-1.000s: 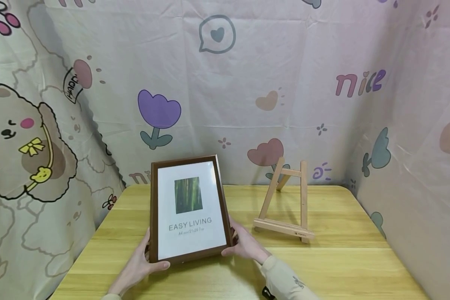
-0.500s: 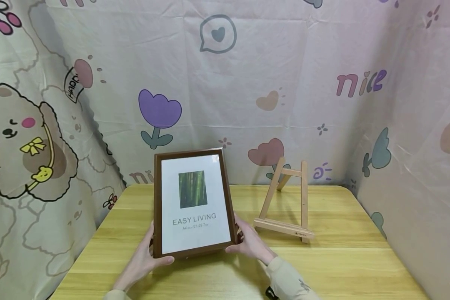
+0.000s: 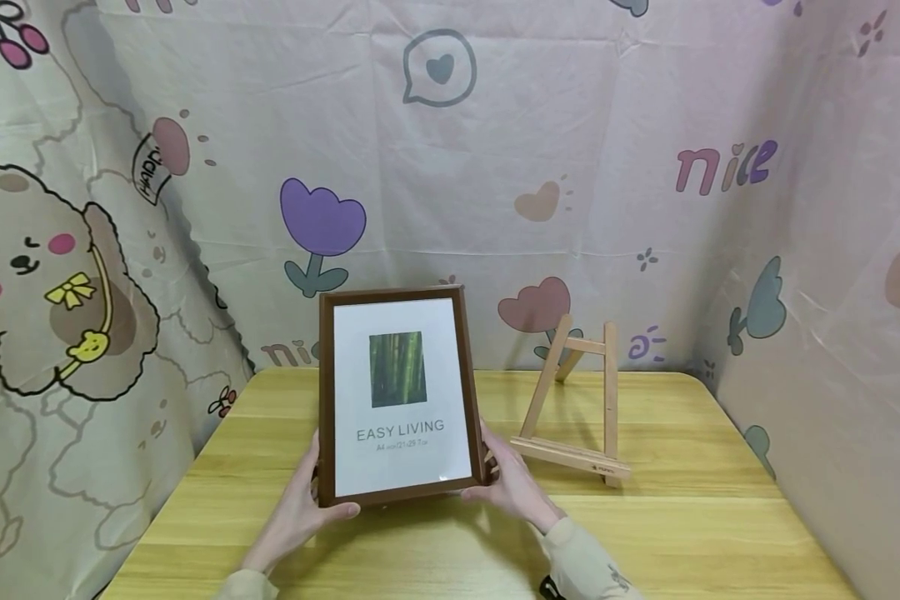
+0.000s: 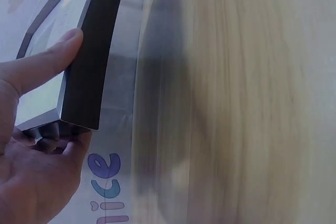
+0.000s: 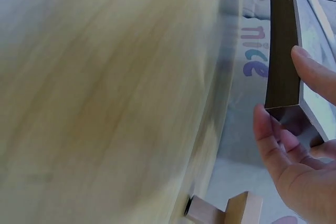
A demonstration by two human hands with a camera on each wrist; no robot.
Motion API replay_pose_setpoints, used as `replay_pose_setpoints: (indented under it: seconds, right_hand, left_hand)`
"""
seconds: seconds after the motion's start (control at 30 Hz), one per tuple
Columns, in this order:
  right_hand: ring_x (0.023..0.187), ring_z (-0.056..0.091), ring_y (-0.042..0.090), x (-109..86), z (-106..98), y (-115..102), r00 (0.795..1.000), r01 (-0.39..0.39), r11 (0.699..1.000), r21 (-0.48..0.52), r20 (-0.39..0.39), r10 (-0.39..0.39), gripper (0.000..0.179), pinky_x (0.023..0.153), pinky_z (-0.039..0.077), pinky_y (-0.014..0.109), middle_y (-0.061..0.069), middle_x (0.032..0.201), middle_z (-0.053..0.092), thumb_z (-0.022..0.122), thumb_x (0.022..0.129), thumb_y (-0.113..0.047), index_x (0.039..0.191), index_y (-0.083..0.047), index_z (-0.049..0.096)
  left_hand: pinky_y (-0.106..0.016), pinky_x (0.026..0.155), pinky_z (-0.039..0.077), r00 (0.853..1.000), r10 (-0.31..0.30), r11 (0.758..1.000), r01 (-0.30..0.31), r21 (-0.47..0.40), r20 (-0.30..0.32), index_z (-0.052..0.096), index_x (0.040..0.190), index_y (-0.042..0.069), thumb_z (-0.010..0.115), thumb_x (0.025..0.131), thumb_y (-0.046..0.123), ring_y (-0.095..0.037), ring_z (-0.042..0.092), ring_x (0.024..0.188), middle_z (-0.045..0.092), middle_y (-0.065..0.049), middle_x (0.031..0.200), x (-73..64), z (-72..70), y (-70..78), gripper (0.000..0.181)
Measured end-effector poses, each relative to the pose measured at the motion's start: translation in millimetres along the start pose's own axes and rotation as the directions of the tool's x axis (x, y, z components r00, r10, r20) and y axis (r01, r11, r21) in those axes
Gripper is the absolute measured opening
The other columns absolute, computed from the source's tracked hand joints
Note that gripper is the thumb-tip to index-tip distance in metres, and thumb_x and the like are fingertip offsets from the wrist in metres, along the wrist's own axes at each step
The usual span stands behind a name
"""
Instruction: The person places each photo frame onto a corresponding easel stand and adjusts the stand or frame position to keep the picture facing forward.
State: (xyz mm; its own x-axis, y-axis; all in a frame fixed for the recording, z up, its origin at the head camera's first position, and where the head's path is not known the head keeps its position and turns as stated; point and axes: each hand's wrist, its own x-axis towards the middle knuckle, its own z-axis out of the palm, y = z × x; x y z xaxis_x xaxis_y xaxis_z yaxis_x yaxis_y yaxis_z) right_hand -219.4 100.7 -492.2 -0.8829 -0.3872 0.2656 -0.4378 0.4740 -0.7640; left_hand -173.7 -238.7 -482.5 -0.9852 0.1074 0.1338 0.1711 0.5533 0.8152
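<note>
Both hands hold a brown picture frame (image 3: 397,392) upright, tipped slightly back, above the table. Its white insert bears a green bamboo picture and the words EASY LIVING. My left hand (image 3: 297,502) grips the lower left corner, thumb over the bottom edge and fingers behind the side. At the lower right corner my right hand (image 3: 513,481) grips the same way. In the left wrist view the thumb presses on the dark edge of the picture frame (image 4: 97,51). The right wrist view shows fingers curled under the corner of the picture frame (image 5: 283,51). The frame's back is hidden.
A small wooden easel (image 3: 570,400) stands on the table to the right of the picture frame, close to my right hand. The light wooden table (image 3: 690,500) reaches back to a printed cloth (image 3: 450,167), which also hangs at both sides.
Both hands have raised the picture frame and carried it a little to the right, and it has become more upright. The easel stays where it was.
</note>
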Motion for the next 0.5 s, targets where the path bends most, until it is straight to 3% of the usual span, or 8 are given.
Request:
replay_pose_setpoints:
  seconds: [0.03,0.1,0.13,0.23,0.3,0.37,0.5]
  right_hand:
    - [0.121,0.059,0.034,-0.3,-1,1,1.0,0.003,1.0,-0.01,-0.01,-0.003,0.118,0.102,0.054,0.046,0.018,0.161,0.038,0.09,0.07,-0.014,0.163,-0.014,0.017]
    - [0.108,0.062,0.031,-1.3,-2,1,1.0,-0.013,1.0,0.012,-0.014,0.013,0.118,0.09,0.06,0.041,0.018,0.155,0.045,0.09,0.07,-0.011,0.163,-0.017,0.017]
    - [0.108,0.062,0.031,-1.8,-3,2,1.0,-0.016,1.0,0.017,-0.02,0.017,0.118,0.09,0.06,0.041,0.018,0.155,0.045,0.09,0.07,-0.011,0.163,-0.017,0.017]
    - [0.125,0.058,0.039,-3.8,-7,2,0.999,-0.019,1.0,-0.01,-0.047,0.018,0.116,0.104,0.053,0.05,0.019,0.156,0.044,0.089,0.071,-0.012,0.162,-0.014,0.017]
    - [0.128,0.055,0.042,-5.3,-9,2,0.998,-0.025,0.999,-0.02,-0.064,0.024,0.116,0.106,0.05,0.055,0.02,0.155,0.045,0.089,0.071,-0.012,0.162,-0.013,0.017]
    - [0.121,0.058,0.04,-6.8,-11,1,0.996,-0.04,0.999,-0.016,-0.075,0.039,0.117,0.101,0.053,0.054,0.02,0.149,0.05,0.089,0.07,-0.011,0.162,-0.014,0.017]
    - [0.124,0.057,0.041,-9.6,-16,1,0.994,-0.055,0.998,-0.005,-0.093,0.055,0.117,0.106,0.049,0.058,0.022,0.153,0.046,0.089,0.07,-0.012,0.162,-0.014,0.017]
  left_hand:
    - [-0.073,0.116,0.021,1.0,0.01,1.0,-0.01,-0.006,-0.005,-0.01,0.162,0.01,0.091,0.073,0.029,-0.057,0.008,0.15,-0.002,-0.029,0.167,1.0,1.2,0.4,0.136]
    - [-0.073,0.115,0.021,0.999,0.034,0.999,-0.035,-0.016,-0.018,-0.01,0.162,0.012,0.091,0.073,0.028,-0.056,0.009,0.15,-0.002,-0.027,0.168,2.8,3.7,0.8,0.136]
    - [-0.072,0.115,0.022,0.998,0.05,0.998,-0.051,-0.024,-0.025,-0.01,0.162,0.012,0.091,0.072,0.028,-0.056,0.009,0.15,-0.001,-0.027,0.168,3.9,5.1,0.9,0.136]
    - [-0.071,0.113,0.027,0.995,0.094,0.994,-0.096,-0.045,-0.043,-0.008,0.163,0.017,0.092,0.072,0.025,-0.056,0.012,0.15,0.001,-0.026,0.168,7.4,9.2,1.4,0.135]
    - [-0.072,0.111,0.031,0.991,0.12,0.991,-0.123,-0.058,-0.052,-0.007,0.163,0.018,0.092,0.072,0.023,-0.056,0.014,0.149,0.003,-0.027,0.168,9.5,11.8,1.8,0.134]
    - [-0.072,0.109,0.034,0.99,0.132,0.989,-0.135,-0.066,-0.052,-0.007,0.163,0.02,0.091,0.073,0.021,-0.056,0.016,0.149,0.004,-0.027,0.168,11.3,14.0,2.5,0.133]
    - [-0.071,0.108,0.037,0.986,0.159,0.985,-0.162,-0.064,-0.059,-0.006,0.163,0.019,0.091,0.073,0.021,-0.055,0.02,0.148,0.006,-0.027,0.168,14.4,18.6,3.4,0.132]
